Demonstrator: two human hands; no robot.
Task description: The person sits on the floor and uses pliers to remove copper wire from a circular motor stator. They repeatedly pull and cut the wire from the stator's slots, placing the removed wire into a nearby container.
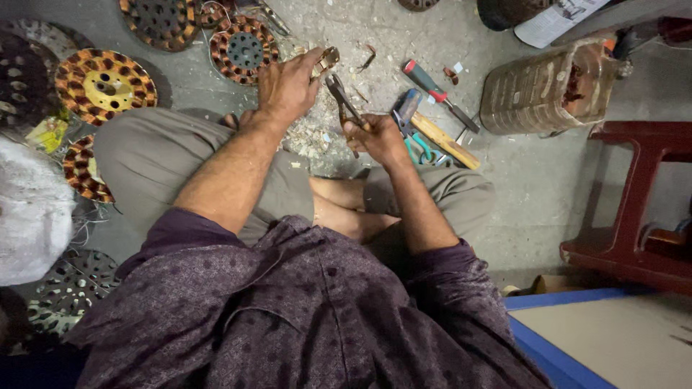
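I sit cross-legged on a concrete floor. My left hand (287,85) is closed around a small copper-wound part (329,57), held just above the floor. My right hand (378,137) grips the handles of dark metal pliers (340,94), whose jaws point up toward that part. Beneath both hands lies a heap of pale paper-like scraps (308,137).
Several round copper-wound stators, such as one (244,49) and one (104,85), lie at the upper left. A red-handled screwdriver (438,94), teal-handled pliers (412,140) and a wooden-handled tool (450,142) rest to my right. A clear plastic jar (544,90), a red stool (634,209) and a white sack (29,209) stand around.
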